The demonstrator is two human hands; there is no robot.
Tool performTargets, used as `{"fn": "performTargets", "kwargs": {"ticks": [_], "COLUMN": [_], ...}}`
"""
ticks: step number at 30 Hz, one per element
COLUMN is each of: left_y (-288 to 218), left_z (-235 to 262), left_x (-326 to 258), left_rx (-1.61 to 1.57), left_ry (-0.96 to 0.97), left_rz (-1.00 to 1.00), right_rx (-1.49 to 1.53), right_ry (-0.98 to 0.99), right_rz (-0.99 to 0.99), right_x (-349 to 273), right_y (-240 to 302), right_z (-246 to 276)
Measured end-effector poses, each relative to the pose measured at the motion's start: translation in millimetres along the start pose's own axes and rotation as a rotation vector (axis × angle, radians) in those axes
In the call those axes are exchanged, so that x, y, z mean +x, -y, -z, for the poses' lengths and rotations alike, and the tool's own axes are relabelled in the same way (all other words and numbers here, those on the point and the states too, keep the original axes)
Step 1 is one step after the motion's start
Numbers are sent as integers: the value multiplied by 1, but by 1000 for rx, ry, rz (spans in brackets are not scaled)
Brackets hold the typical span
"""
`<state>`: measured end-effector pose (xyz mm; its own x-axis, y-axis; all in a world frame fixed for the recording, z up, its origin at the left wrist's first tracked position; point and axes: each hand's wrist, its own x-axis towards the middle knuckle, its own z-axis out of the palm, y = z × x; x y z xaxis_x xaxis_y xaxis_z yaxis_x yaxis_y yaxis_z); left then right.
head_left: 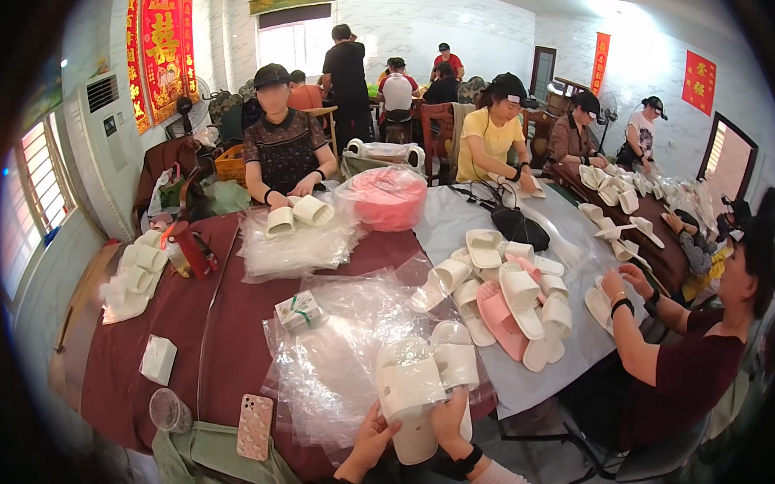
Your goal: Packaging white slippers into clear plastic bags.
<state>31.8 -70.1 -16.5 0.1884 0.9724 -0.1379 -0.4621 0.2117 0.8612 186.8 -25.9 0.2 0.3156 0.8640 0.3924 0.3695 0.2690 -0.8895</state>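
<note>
Two white slide slippers are in front of me at the table's near edge, side by side with their toes pointing away. My left hand (pixel 372 436) grips the side of the left white slipper (pixel 410 381), near its heel. My right hand (pixel 452 422) is closed between the pair, its fingers against the heel part of the right white slipper (pixel 456 366); some of those fingers are hidden. Just beyond the slippers lies a loose spread of clear plastic bags (pixel 336 360). On those bags rests a small white box with a green ribbon print (pixel 298 311).
A heap of white and pink slippers (pixel 501 301) covers the grey cloth at right, where a co-worker (pixel 683 346) handles one. Across the table another person (pixel 288 145) holds white slippers. A phone (pixel 255 427), clear cup (pixel 170 411) and white box (pixel 158 359) are at left.
</note>
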Motion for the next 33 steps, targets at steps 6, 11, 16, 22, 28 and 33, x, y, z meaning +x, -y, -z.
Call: {"fn": "performTargets", "kwargs": {"ticks": [6,11,16,22,28,33], "left_y": [21,18,16,26,50,37], "left_z": [14,14,13,15,31,11], "left_x": [7,2,3,4,15,13], "left_rx": [237,617,657,780,305,210], "left_ry": [-271,-358,-292,-246,-206,-263], "left_rz": [-30,-169,-146,-169,-182,-154], "right_rx": [-34,-171,-7,-133,-149,-290], "right_ry": [-30,92,61,314,666,932], "right_rz": [13,-42,-130,-94,199,549], "right_x": [-11,-16,-22,0,-4,-7], "right_y": [-4,-17,-37,-29,-25,-18], "right_z": [-9,-12,-19,-32,5,40]}}
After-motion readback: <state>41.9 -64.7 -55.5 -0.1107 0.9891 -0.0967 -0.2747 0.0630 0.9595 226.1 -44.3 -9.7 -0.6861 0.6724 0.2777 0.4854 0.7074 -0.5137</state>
